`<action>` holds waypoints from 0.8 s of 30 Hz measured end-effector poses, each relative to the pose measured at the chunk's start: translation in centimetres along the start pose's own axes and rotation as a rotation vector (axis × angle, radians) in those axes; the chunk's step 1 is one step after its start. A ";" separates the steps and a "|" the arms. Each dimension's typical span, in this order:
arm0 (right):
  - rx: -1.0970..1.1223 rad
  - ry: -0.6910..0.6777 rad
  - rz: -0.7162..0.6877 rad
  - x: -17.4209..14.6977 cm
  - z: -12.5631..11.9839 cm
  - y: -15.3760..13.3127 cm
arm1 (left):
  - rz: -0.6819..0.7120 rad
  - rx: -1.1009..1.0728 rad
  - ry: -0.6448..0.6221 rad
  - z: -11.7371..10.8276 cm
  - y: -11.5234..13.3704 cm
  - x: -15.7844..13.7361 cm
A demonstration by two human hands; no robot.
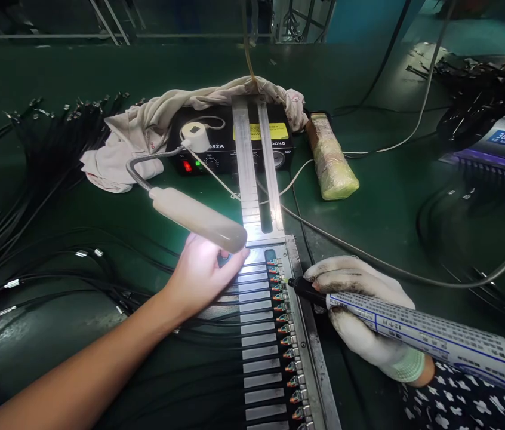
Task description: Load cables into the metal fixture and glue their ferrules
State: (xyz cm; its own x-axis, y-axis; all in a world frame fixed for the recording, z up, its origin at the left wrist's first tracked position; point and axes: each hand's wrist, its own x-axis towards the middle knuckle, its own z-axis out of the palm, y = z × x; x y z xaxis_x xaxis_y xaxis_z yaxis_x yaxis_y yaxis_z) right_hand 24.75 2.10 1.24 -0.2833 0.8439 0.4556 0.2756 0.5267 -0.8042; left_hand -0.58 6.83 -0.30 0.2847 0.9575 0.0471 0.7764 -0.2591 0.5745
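Observation:
A metal fixture carries a row of black cables with small connector ends along its right side. My left hand, bare, is at the fixture's upper end beside the top cables. Its thumb and forefinger are closed together; the lit white lamp head partly covers them, so what they pinch is hidden. In a stained white glove, my right hand grips a large white glue tube with blue print. The tube's black nozzle points left, its tip close beside the upper connectors.
Behind the fixture stands a black control box with a cloth draped over it. A plastic-wrapped block lies to its right. Bundled black cables spread at left. A 365nm lamp unit is at far right.

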 end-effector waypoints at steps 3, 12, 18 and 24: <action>0.012 0.002 -0.003 0.1 0.1 0.0 | 0.003 -0.005 0.000 -0.1 0.0 0.0; -0.007 0.009 -0.021 0.1 0.0 -0.3 | 0.008 -0.006 0.005 -0.1 0.1 0.0; 0.001 0.006 -0.030 0.1 0.0 -0.4 | 0.006 -0.009 0.004 0.0 0.0 0.0; 0.042 0.029 -0.031 -0.2 -0.1 -0.4 | 0.001 0.000 0.005 0.0 0.0 0.0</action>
State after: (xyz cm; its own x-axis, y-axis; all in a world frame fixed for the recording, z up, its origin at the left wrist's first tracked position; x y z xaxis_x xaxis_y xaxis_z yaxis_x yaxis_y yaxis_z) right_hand 24.75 1.79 1.48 -0.2641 0.8301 0.4911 0.2279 0.5484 -0.8045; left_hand -0.64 6.80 -0.28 0.2826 0.9578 0.0519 0.7763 -0.2602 0.5742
